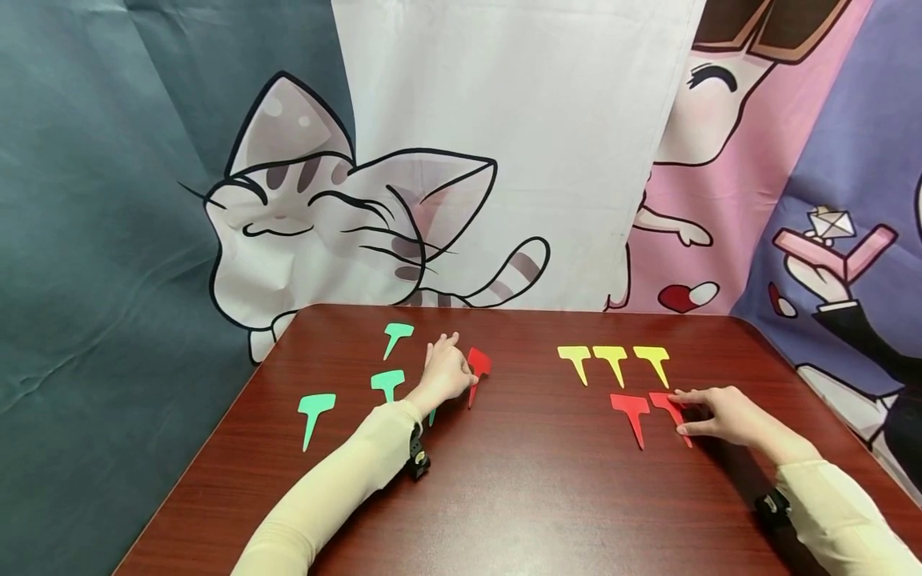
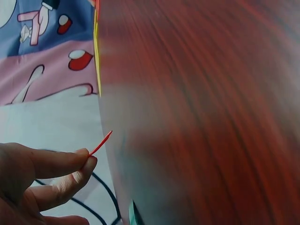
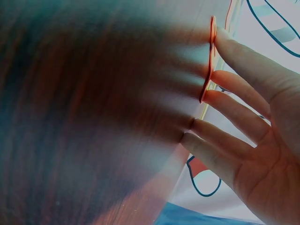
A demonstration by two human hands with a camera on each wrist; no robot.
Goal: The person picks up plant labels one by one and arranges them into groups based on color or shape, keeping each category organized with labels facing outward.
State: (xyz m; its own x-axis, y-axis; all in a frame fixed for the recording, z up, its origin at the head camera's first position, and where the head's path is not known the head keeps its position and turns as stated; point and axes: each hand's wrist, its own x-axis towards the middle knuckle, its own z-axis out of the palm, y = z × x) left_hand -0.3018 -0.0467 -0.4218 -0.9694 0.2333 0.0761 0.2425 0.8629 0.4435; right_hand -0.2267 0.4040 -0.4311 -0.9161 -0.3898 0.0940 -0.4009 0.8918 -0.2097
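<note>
In the head view, my left hand (image 1: 445, 374) pinches a red T-shaped plant label (image 1: 479, 364) by its edge between thumb and finger. The left wrist view shows that label (image 2: 101, 143) nearly edge-on, held above the tabletop. On the right side, my right hand (image 1: 727, 416) touches another red plant label (image 1: 673, 410) with its fingertips, fingers spread and mostly straight. From the right wrist, this label (image 3: 209, 61) appears as a thin strip under the thumb and fingertips. One more red label (image 1: 631, 410) lies just to its left.
Three yellow plant labels (image 1: 611, 356) form a row behind the red ones. Several green labels (image 1: 317, 406) lie on the left, one partly hidden under my left wrist. A cartoon-print cloth (image 1: 576, 160) hangs behind the brown table (image 1: 519, 496).
</note>
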